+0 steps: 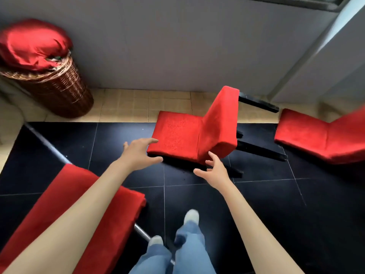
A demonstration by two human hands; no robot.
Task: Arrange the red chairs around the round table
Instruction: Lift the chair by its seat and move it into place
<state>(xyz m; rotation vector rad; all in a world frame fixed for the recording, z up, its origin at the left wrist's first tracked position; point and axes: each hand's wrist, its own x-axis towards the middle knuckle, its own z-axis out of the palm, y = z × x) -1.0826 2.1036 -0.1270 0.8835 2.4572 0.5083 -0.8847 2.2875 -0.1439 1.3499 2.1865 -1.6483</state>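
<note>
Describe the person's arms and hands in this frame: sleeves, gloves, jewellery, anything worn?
Both arms are bare up to the frame edge, with no sleeves in view. The left hand and right hand wear no gloves, and no rings, watch or bands are visible. Lower down, blue jeans and light shoes show.

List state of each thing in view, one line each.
Middle red chair: tipped over on the floor, legs pointing right.
Right red chair: also tipped over.
Near red chair: partly under the left arm, pose unclear.
Wicker basket: upright, red cloth bundle on top.
Left hand: open, at the seat edge.
Right hand: open, no grip yet.
</note>
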